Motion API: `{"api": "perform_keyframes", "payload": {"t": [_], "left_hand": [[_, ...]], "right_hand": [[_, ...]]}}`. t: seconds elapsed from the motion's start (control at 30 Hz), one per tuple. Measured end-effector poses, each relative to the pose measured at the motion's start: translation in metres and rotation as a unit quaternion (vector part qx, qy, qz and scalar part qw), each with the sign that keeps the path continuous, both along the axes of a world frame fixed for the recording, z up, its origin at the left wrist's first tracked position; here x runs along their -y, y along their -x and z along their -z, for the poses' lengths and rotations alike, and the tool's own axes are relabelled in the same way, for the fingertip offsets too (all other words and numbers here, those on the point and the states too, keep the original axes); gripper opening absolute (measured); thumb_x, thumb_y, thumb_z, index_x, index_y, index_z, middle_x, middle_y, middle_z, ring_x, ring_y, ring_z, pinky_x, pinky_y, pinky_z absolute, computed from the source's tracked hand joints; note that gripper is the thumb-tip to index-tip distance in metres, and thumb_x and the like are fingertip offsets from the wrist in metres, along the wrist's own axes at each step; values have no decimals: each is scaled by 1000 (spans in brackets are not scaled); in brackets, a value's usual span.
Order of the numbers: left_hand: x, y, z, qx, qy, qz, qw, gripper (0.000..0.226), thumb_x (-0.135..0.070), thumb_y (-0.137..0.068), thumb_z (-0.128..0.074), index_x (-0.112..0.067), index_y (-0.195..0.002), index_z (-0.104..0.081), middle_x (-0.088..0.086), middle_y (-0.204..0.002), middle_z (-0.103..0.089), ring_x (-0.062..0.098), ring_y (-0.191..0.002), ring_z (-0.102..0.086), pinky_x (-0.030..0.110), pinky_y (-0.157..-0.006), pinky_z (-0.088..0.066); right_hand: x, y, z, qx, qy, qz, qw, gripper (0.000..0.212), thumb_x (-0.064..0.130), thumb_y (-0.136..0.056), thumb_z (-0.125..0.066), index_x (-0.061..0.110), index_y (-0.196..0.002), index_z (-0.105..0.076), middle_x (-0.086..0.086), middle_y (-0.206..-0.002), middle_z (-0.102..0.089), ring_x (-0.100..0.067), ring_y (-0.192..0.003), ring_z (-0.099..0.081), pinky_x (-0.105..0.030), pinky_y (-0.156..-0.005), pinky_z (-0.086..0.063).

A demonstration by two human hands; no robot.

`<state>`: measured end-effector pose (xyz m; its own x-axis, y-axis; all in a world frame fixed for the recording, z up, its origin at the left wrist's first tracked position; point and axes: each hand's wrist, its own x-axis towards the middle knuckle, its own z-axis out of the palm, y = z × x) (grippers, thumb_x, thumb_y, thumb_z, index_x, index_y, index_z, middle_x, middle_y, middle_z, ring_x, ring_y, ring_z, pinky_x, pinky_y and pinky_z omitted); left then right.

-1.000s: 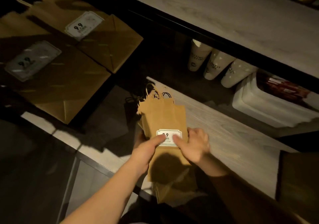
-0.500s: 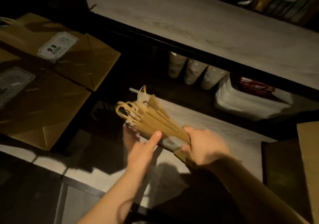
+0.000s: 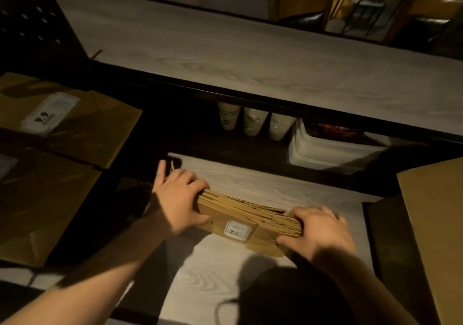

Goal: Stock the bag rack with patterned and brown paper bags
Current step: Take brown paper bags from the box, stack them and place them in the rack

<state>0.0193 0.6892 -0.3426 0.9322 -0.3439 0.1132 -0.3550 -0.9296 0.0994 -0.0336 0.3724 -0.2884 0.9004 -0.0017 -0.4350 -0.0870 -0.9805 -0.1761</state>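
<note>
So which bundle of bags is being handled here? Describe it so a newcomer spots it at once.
On the pale wood-grain shelf below the long counter, the bundle of small brown bags stands on edge between the left hand and right hand. Unlike the larger flat bags at left, it is gripped.

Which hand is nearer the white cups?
Left. The left hand holds the bag stack at its end below the cups; the right hand grips the far end.

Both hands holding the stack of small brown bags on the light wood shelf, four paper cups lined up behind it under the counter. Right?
Not quite: the head view shows three paper cups, not four. The rest holds: left hand and right hand grip the ends of the stack of small brown bags on the light wood shelf.
</note>
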Motion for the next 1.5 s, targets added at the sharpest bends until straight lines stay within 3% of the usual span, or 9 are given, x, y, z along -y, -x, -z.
{"api": "perform_keyframes", "payload": {"t": [0.13, 0.23, 0.33, 0.4, 0.53, 0.7, 0.9, 1.1, 1.5], "left_hand": [[-7, 2, 12, -137, 182, 4, 974, 85, -73, -51, -70, -29, -123, -64, -8, -114, -58, 14, -105, -59, 41, -100, -52], [10, 15, 18, -148, 256, 26, 955, 86, -65, -57, -81, -35, -133, -56, -17, -121, -51, 3, -110, -52, 23, -92, -45], [14, 23, 24, -117, 274, 54, 953, 68, -58, -61, -86, -48, -121, -56, -28, -112, -53, -7, -103, -55, 16, -85, -44], [13, 26, 26, -109, 269, 63, 955, 64, -60, -61, -86, -50, -116, -56, -28, -108, -55, -7, -101, -56, 17, -82, -46], [12, 27, 26, -86, 275, 46, 957, 53, -57, -62, -88, -51, -105, -57, -29, -98, -58, -8, -93, -57, 18, -73, -44], [4, 50, 41, -44, 389, 79, 917, 44, -52, -72, -83, -22, -100, -69, -11, -93, -64, 7, -85, -62, 33, -72, -50], [5, 68, 30, -48, 407, 31, 911, 47, -49, -71, -83, -22, -105, -65, -6, -106, -53, 6, -101, -51, 26, -89, -42], [-6, 96, 41, -102, 410, -23, 906, 57, -58, -62, -92, -44, -106, -59, -13, -118, -43, 17, -111, -55, 42, -96, -54], [3, 79, 42, -158, 419, -47, 893, 69, -83, -53, -79, -40, -100, -51, -4, -112, -41, 6, -108, -45, 23, -97, -44]], "right_hand": [[18, 20, 23, 100, -217, 119, 964, 62, 49, -70, -91, 46, -121, -55, 18, -128, -46, -12, -128, -42, -33, -103, -41], [8, 17, 28, 126, -395, 189, 890, 91, 30, -69, -96, 43, -144, -45, 12, -151, -40, -13, -139, -43, -39, -113, -45], [6, 14, 38, 136, -396, 152, 895, 120, 34, -63, -99, 52, -153, -21, 23, -157, -24, -3, -143, -30, -29, -118, -32], [8, 15, 44, 83, -431, 192, 878, 144, 43, -49, -102, 68, -148, -1, 21, -163, -18, -8, -149, -25, -40, -122, -29], [11, 9, 50, 3, -473, 213, 855, 158, 31, -46, -104, 68, -151, 8, 16, -159, -30, -11, -139, -45, -38, -113, -43], [23, 10, 43, 32, -353, 111, 928, 115, 33, -60, -101, 52, -146, -28, 21, -138, -28, 1, -127, -35, -27, -113, -30], [8, 33, 57, 5, -441, 150, 885, 64, 6, -74, -92, 27, -117, -49, 3, -108, -76, -12, -104, -73, -36, -92, -61], [-5, 65, 78, -24, -434, 155, 887, 55, 8, -70, -95, 20, -110, -59, 4, -100, -76, -9, -95, -74, -26, -82, -60], [-12, 68, 76, -25, -483, 220, 847, 42, 4, -78, -88, 22, -113, -74, 12, -104, -81, -9, -99, -76, -24, -85, -60]]}}
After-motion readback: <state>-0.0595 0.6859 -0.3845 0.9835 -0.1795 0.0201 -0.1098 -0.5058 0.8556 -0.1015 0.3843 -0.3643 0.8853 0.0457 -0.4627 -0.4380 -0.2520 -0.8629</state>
